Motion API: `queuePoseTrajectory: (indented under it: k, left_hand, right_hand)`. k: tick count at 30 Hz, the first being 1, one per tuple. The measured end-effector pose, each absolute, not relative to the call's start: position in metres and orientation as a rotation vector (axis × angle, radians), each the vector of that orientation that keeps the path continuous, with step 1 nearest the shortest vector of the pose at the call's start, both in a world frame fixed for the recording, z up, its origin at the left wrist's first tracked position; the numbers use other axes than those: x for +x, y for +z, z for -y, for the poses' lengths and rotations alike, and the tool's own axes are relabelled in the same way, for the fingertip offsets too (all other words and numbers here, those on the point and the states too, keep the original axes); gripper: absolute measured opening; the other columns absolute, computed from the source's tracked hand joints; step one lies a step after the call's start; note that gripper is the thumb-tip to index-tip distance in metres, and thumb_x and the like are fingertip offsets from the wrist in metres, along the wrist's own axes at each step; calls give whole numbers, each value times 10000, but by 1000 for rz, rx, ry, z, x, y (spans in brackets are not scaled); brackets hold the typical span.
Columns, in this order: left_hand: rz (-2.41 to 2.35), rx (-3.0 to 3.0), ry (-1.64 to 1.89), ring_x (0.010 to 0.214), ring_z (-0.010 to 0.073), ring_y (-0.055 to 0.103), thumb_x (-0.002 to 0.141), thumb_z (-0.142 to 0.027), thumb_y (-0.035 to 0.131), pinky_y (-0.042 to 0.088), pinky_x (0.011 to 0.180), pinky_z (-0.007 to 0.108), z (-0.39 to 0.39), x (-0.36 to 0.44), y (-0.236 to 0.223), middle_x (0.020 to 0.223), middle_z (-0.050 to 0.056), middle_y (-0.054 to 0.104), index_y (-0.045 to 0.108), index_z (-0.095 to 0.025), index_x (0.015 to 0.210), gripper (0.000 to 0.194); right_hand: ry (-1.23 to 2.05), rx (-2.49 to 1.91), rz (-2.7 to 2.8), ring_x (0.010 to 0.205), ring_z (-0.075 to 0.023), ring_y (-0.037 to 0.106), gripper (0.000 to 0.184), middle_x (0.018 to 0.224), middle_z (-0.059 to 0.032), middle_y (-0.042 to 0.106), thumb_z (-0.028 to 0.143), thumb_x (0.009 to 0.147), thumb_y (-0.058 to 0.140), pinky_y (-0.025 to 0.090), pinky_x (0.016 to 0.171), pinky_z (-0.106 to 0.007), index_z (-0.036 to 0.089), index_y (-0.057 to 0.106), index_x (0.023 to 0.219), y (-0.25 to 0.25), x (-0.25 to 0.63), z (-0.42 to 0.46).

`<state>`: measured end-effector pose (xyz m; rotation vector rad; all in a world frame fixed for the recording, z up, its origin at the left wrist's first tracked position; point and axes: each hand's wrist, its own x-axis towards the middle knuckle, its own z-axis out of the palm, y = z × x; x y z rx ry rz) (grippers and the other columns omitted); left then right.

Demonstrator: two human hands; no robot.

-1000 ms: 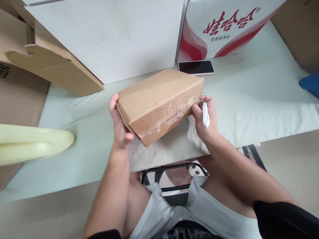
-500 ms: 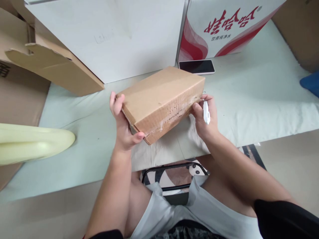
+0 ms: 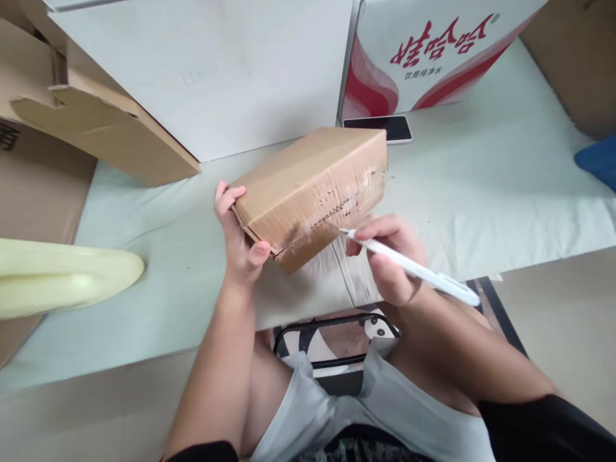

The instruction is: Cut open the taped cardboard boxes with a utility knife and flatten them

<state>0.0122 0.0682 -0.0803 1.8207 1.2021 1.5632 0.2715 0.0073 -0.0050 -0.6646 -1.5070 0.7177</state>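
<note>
Bracing oblong tan cardboard box (image 3: 298,186) in half-open left hand (image 3: 238,247). Pinching slim white plastic tool (image 3: 436,278) in near-closed right hand (image 3: 394,281); likely needing steadiness.

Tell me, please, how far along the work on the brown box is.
The seam already looks ragged and pitted. The left hand steadies the brown box; the right hand holds the white tool, its tip near the seam. Apparently left: the clear tape; the box looks shut.

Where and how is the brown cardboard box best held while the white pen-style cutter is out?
Probably the left end of the cardboard box, coming from the left: it is narrow enough for the left hand to span, and lies away from the tip of the white pen-style cutter.
</note>
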Motion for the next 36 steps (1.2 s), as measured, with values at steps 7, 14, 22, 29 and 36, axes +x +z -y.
queuePoseTrajectory:
  k: [7, 14, 22, 29, 36]
  left_hand:
    - [-1129, 1961, 1671, 1640, 412, 178, 708, -1019, 520, 138, 1373, 669, -68, 26, -75, 1410, 100, 504, 522, -372, 1412, 957]
    - [-1070, 2003, 1640, 1630, 422, 170, 713, -1011, 541, 95, 1369, 676, -67, 26, -73, 1414, 108, 474, 493, -316, 1422, 994]
    - [-1058, 2076, 1641, 1571, 397, 198, 773, -952, 555, 142, 1356, 625, -68, 28, -76, 1440, 107, 420, 454, -323, 1490, 960]
    - [-1102, 2053, 1676, 1564, 413, 262, 726, -976, 578, 205, 1333, 626, -70, 26, -78, 1402, 92, 468, 503, -354, 1464, 968]
    - [-1048, 2024, 1659, 1582, 408, 241, 816, -916, 530, 196, 1329, 610, -68, 22, -78, 1439, 104, 457, 510, -338, 1476, 877]
  right_hand:
    - [750, -644, 1679, 516, -108, 523, 134, 698, 47, 623, 195, 879, 665, 418, 463, -252, 270, 603, 971, -8, 265, -3]
    - [776, -597, 1698, 566, -104, 556, 134, 735, 40, 639, 191, 865, 682, 462, 523, -253, 266, 599, 940, -12, 263, -5]
    - [783, -580, 1735, 587, -108, 594, 125, 766, 26, 690, 176, 880, 687, 495, 538, -258, 259, 614, 938, -10, 264, -4]
    - [699, -593, 1777, 604, -97, 615, 94, 769, 27, 674, 178, 910, 672, 514, 567, -231, 240, 624, 961, -12, 260, -4]
    - [701, -611, 1810, 681, -93, 669, 114, 830, 10, 716, 161, 932, 683, 531, 609, -207, 231, 617, 993, -8, 258, -2]
